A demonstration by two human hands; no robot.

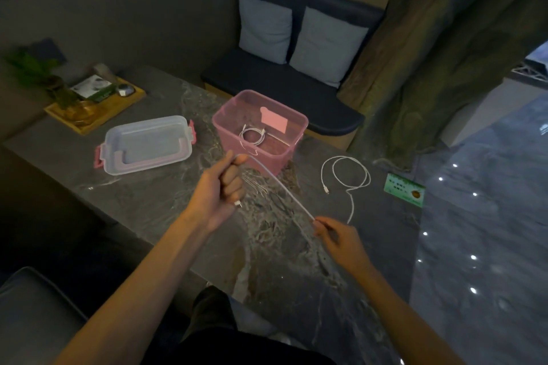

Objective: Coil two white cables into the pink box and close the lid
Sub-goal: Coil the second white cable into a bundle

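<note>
**A:** What sits on the far left of the table?

**B:** A yellow wooden tray (pixel 98 115) holding a small green plant (pixel 44 74) and a few small items too dim to name. Just right of it, the clear lid (pixel 146 144) with pink latches lies flat on the grey marble table (pixel 166 201), apart from the box.

**A:** And the box?

**B:** The pink box (pixel 261 130) stands open at the far middle of the table. One coiled white cable (pixel 252 135) lies on its floor.

**A:** Where are the hands?

**B:** Near the middle, in front of the box. The left hand (pixel 221 190) is raised with its fingers curled round the second white cable (pixel 281 187); a plug end pokes out below the fist. The cable runs taut, down and right, to the right hand (pixel 338 238), which pinches it between thumb and fingertips.

**A:** Anything further right?

**B:** The same cable seems to run on past the right hand into a loose loop on the table, right of the box. A green card (pixel 404 189) lies at the table's right edge. Beyond, two grey cushions (pixel 296 35) rest on a dark bench.
</note>
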